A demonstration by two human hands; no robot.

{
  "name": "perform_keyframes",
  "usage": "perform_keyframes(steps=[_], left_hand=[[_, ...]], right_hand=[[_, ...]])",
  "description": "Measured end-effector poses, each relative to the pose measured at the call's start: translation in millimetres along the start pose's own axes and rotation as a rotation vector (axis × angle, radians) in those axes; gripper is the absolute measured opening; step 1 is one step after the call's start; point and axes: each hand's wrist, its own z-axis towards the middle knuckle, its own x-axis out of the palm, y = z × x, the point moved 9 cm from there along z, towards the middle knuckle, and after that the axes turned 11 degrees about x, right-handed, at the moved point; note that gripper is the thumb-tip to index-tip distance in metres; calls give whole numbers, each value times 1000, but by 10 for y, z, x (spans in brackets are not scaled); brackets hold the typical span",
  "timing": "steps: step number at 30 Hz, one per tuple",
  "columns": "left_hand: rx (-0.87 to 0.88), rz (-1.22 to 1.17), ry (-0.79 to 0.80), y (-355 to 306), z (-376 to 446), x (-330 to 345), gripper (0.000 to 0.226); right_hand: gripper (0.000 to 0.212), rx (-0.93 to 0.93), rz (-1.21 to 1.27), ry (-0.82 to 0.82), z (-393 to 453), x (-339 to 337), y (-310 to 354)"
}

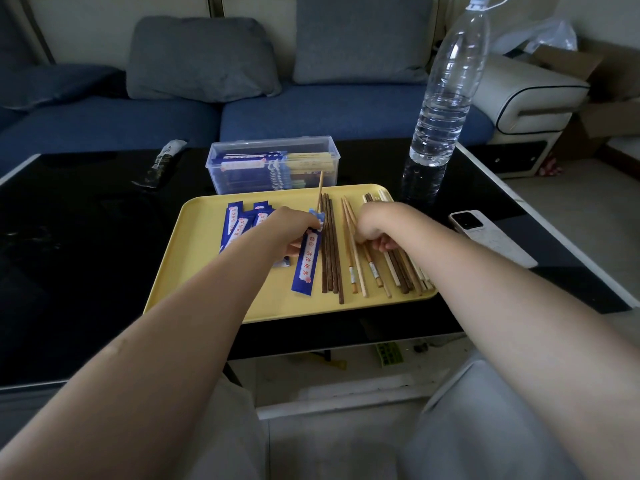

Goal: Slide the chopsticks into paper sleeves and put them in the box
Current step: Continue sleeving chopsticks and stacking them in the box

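Over the yellow plastic tray point(166, 292), the left hand point(291, 230) pinches a blue printed paper sleeve point(306, 263) with a pale wooden chopstick point(320, 187) poking from its top, while the right hand point(375, 225) curls around loose wooden chopsticks point(356, 268), near the clear plastic box point(221, 168) of sleeved pairs.

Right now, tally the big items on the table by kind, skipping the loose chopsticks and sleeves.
Yellow tray: 1
Clear plastic box: 1
Water bottle: 1
White phone: 1
Dark wrapper: 1
Total: 5
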Motion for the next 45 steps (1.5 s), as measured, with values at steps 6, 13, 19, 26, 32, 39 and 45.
perform_keyframes(steps=[6, 13, 19, 26, 32, 39, 45], left_hand=[[-12, 25, 11, 5, 13, 9, 24], [-8, -1, 52, 10, 10, 43, 29], [-27, -92, 36, 20, 17, 21, 19], [-74, -152, 47, 36, -11, 19, 17], [-77, -105, 10, 55, 7, -10, 4], [-85, -90, 46, 3, -23, 36, 7], [-63, -87, 108, -37, -52, 103, 14]], right_hand=[[19, 44, 81, 115, 107, 98, -8], [16, -14, 266, 161, 90, 79, 12], [7, -211, 531, -101, 40, -266, 42], [17, -396, 717, -221, -143, -502, 97], [16, -439, 959, -249, -185, -654, 49], [24, -369, 1398, -140, -39, -681, -118], [27, -283, 1432, -122, 32, -624, -177]])
